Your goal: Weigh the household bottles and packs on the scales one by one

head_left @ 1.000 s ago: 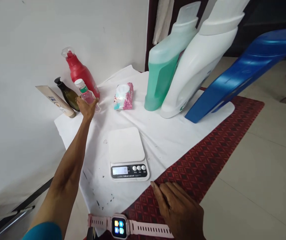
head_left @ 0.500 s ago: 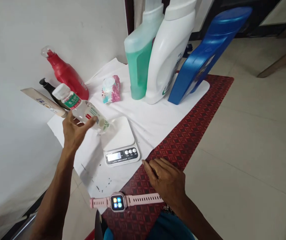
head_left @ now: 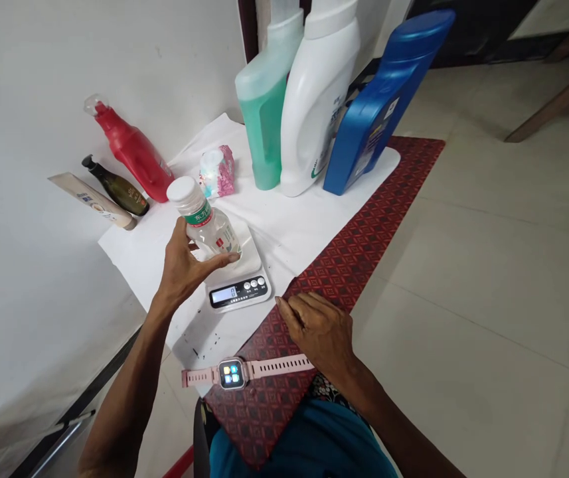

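Observation:
My left hand (head_left: pixel 189 262) grips a clear plastic bottle (head_left: pixel 212 229) with a white cap and a green label band. It holds the bottle at the white kitchen scale (head_left: pixel 251 255), whose display reads 0; I cannot tell whether the base touches the platform. My right hand (head_left: pixel 321 332) rests with curled fingers on the red patterned table edge; anything inside the fingers is hidden. A pink smartwatch (head_left: pixel 232 374) with a lit screen lies in front, its strap end reaching that hand.
Behind the bottle sits a pink wipes packet (head_left: pixel 218 171). A red bottle (head_left: pixel 135 153), a dark pump bottle (head_left: pixel 119 190) and a beige tube (head_left: pixel 97 202) stand by the wall. Green (head_left: pixel 264 126), white (head_left: pixel 311 113) and blue (head_left: pixel 368 126) bottles stand at the back right.
My left hand has carried the clear bottle from beside the red bottle rightward and nearer, to the scale. The right hand keeps its place by the watch strap. The view has shifted.

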The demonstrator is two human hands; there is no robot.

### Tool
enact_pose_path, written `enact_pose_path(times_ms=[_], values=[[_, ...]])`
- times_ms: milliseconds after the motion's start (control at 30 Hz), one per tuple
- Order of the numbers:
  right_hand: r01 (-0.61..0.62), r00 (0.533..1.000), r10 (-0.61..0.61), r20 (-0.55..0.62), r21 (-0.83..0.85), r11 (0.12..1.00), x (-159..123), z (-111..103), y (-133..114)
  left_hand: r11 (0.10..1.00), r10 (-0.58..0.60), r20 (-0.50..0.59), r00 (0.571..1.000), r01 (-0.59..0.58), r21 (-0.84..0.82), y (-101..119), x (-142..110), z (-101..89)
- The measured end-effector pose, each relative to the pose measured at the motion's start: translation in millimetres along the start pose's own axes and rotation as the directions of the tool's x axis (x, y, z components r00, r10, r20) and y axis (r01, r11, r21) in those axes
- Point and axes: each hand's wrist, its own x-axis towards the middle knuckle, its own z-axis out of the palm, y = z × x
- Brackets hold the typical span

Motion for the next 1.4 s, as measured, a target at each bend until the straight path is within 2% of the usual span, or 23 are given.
enact_pose_path(times_ms=[100,200,300,433,533,633,767,900,1000,1133,1267,1333,1400], values=[[-0.013,1.000,0.013,0.008,0.020,1.000,-0.4,0.0,0.7,0.999,-0.010,-0.007,1.000,0.010,-0.054,-5.4,-4.4,-14.3],[-0.028,1.000,0.028,0.001,0.064,0.998,0.0,-0.7,1.7,0.995,-0.024,-0.065,0.998,0.018,-0.096,-8.9,-10.0,-30.5],[-0.072,0.997,0.074,-0.006,0.157,0.985,2.3,-3.0,3.0,0.998,-0.009,-0.082,0.997,0.004,-0.066,-3.2,-13.7,-35.6],[-0.121,0.992,0.123,0.010,0.276,0.954,5.7,-7.0,5.5,0.997,-0.040,0.029,0.999,0.038,0.066,11.9,-12.1,-19.7],[-0.118,0.993,0.116,0.027,0.318,0.941,5.7,-8.2,6.7,0.990,-0.081,-0.015,0.997,0.082,0.112,19.7,-7.5,-5.2],[-0.128,0.992,0.122,0.038,0.327,0.936,4.6,-7.4,6.4,0.993,-0.063,-0.062,0.996,0.069,0.100,27.0,-2.1,6.9],[-0.150,0.988,0.150,0.026,0.310,0.939,4.0,-6.0,4.9,1.000,0.006,0.019,1.000,-0.006,0.018,42.7,11.2,36.4],[-0.148,0.988,0.151,0.015,0.292,0.945,3.8,-5.5,4.4,0.990,0.108,0.130,0.986,-0.095,-0.102,54.7,42.4,86.4],[-0.163,0.986,0.165,0.016,0.280,0.946,4.4,-5.7,4.6,0.979,0.168,0.184,0.968,-0.142,-0.147,54.4,73.7,122.8],[-0.161,0.987,0.158,0.034,0.276,0.947,4.5,-7.6,4.3,0.967,0.246,0.139,0.959,-0.233,-0.106,39.2,107.7,161.0],[-0.157,0.987,0.141,0.079,0.268,0.951,2.2,-8.8,4.3,0.945,0.320,0.058,0.946,-0.313,-0.100,10.4,124.9,192.7],[-0.154,0.986,0.133,0.099,0.254,0.955,0.8,-8.8,4.6,0.935,0.343,0.026,0.939,-0.339,-0.106,-1.0,127.2,201.5],[-0.146,0.987,0.123,0.108,0.237,0.961,-0.1,-8.8,4.7,0.933,0.345,0.018,0.938,-0.341,-0.111,-4.9,124.9,199.7]])
